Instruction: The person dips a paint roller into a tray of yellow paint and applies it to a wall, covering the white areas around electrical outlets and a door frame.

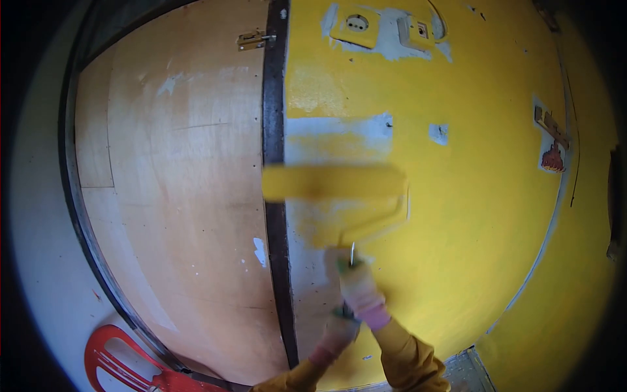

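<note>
A paint roller [333, 183], its sleeve coated in yellow and blurred by motion, lies level against the wall near the dark door frame. Its left end overlaps the frame in this view. Below it, my right hand [358, 287], in a pale glove with a pink cuff, is closed around the upper part of the roller's handle. My left hand [338, 332], also gloved, grips the handle lower down; its fingers are partly blurred. Yellow paint covers most of the wall [457, 215], while pale unpainted patches [339, 127] show beside the frame, above and below the roller.
A wooden door [183, 163] with a metal bolt [255, 40] stands left of the dark frame [275, 130]. Higher on the wall are a power socket [357, 24] and a second outlet [418, 31]. A red plastic chair [108, 356] is at the lower left. A wall-mounted wooden piece [552, 127] is at right.
</note>
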The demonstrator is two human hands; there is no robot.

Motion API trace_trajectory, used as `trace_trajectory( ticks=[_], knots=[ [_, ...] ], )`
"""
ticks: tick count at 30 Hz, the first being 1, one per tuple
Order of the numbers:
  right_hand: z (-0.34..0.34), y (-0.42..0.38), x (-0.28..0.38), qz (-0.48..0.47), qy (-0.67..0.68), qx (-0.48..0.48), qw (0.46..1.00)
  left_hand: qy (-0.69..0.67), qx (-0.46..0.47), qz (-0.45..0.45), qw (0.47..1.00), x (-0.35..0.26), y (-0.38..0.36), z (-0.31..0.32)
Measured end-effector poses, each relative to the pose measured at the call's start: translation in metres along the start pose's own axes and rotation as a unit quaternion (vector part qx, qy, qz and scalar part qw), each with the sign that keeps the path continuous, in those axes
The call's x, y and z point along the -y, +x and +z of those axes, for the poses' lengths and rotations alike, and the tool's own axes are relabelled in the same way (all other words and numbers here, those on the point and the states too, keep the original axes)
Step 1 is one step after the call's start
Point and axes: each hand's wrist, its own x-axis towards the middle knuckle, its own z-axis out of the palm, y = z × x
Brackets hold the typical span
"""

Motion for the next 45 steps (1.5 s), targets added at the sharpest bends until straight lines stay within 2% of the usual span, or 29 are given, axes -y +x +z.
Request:
trace_trajectory(
  ticks=[2, 5, 7, 8, 9, 10, 12, 13, 15, 17, 18, 19, 20, 22, 23, 24, 27, 28, 29, 31, 33, 34, 36, 37, 39, 41, 42, 44, 45],
  knots=[
    [0.008, -0.047, 0.001, 0.227, 0.058, 0.067, 0.97, -0.101, 0.031, -0.144, 0.984, 0.01, -0.047, 0.009],
    [0.002, -0.061, 0.01, 0.302, 0.115, 0.111, 0.94, -0.136, 0.041, -0.153, 0.978, 0.005, -0.062, 0.005],
    [-0.005, -0.032, 0.023, 0.207, -0.015, 0.088, 0.974, -0.192, -0.008, -0.142, 0.971, -0.013, -0.028, -0.006],
    [-0.007, -0.012, 0.027, 0.206, -0.015, 0.086, 0.975, -0.069, -0.002, 0.016, 0.997, 0.008, -0.01, -0.007],
    [-0.01, 0.009, 0.029, 0.026, -0.166, 0.067, 0.983, 0.056, 0.003, 0.174, 0.983, 0.028, 0.008, -0.01],
    [-0.011, 0.02, 0.029, -0.156, -0.309, 0.045, 0.937, 0.057, 0.002, 0.177, 0.983, 0.003, 0.022, -0.026],
    [0.016, 0.019, -0.014, -0.136, -0.169, 0.055, 0.975, 0.452, 0.244, 0.068, 0.855, -0.066, 0.044, -0.062],
    [0.027, 0.011, -0.028, -0.111, -0.025, 0.071, 0.991, 0.452, 0.241, 0.068, 0.856, -0.048, 0.034, -0.056],
    [0.024, -0.022, -0.01, -0.075, -0.076, 0.02, 0.994, 0.015, 0.091, -0.033, 0.995, 0.01, -0.006, -0.029],
    [0.023, -0.053, 0.009, -0.032, -0.126, -0.033, 0.991, -0.177, 0.07, -0.132, 0.973, 0.001, -0.039, -0.023],
    [0.022, -0.063, 0.015, 0.173, 0.054, 0.044, 0.983, -0.179, 0.07, -0.129, 0.973, -0.002, -0.043, -0.022],
    [0.022, -0.067, 0.018, 0.364, 0.231, 0.118, 0.894, -0.219, 0.04, -0.133, 0.966, -0.003, -0.047, -0.023],
    [0.022, -0.062, 0.021, 0.367, 0.232, 0.119, 0.893, -0.256, 0.011, -0.142, 0.956, -0.023, -0.047, -0.034],
    [0.016, -0.032, 0.025, 0.261, 0.075, 0.081, 0.959, -0.196, 0.101, -0.259, 0.94, -0.046, -0.018, -0.059],
    [0.008, -0.014, 0.024, 0.034, -0.132, 0.072, 0.988, -0.125, 0.131, -0.258, 0.949, -0.051, -0.001, -0.069],
    [0.0, 0.007, 0.024, -0.195, -0.327, 0.057, 0.923, -0.181, 0.131, -0.237, 0.945, -0.063, 0.019, -0.081],
    [-0.01, 0.05, 0.04, -0.111, -0.248, 0.081, 0.959, -0.26, 0.128, -0.16, 0.943, -0.061, 0.053, -0.089],
    [0.008, 0.055, 0.01, -0.052, -0.122, 0.121, 0.984, -0.285, 0.125, -0.109, 0.944, -0.049, 0.062, -0.086],
    [0.009, 0.058, 0.013, 0.008, 0.006, 0.158, 0.987, -0.35, 0.184, -0.173, 0.902, -0.034, 0.062, -0.082],
    [-0.004, 0.03, 0.045, -0.122, -0.321, 0.105, 0.933, -0.358, 0.171, -0.164, 0.903, -0.023, 0.033, -0.075],
    [0.016, 0.0, 0.04, 0.268, 0.018, 0.045, 0.962, -0.366, 0.157, -0.159, 0.903, -0.028, 0.009, -0.076],
    [0.021, -0.006, 0.032, 0.267, 0.015, 0.044, 0.962, -0.363, 0.177, -0.202, 0.893, -0.033, -0.001, -0.078],
    [0.024, -0.015, 0.018, 0.056, -0.028, 0.029, 0.998, -0.359, 0.198, -0.249, 0.878, -0.035, -0.002, -0.082],
    [0.005, 0.002, 0.041, -0.12, -0.36, 0.066, 0.923, -0.334, 0.194, -0.216, 0.897, -0.037, 0.012, -0.088],
    [-0.007, 0.035, 0.052, -0.094, -0.37, 0.133, 0.915, -0.306, 0.19, -0.184, 0.914, -0.051, 0.044, -0.101],
    [0.018, 0.065, 0.003, -0.029, 0.004, 0.147, 0.989, -0.354, 0.169, -0.222, 0.893, -0.066, 0.073, -0.111],
    [0.019, 0.066, 0.008, -0.03, 0.004, 0.145, 0.989, -0.354, 0.17, -0.22, 0.893, -0.057, 0.075, -0.108],
    [0.02, 0.059, 0.029, -0.081, -0.205, 0.085, 0.972, -0.392, 0.151, -0.235, 0.877, -0.032, 0.069, -0.101],
    [0.013, 0.033, 0.039, -0.219, -0.386, -0.014, 0.896, -0.228, 0.141, -0.224, 0.937, -0.03, 0.056, -0.099]
  ],
)
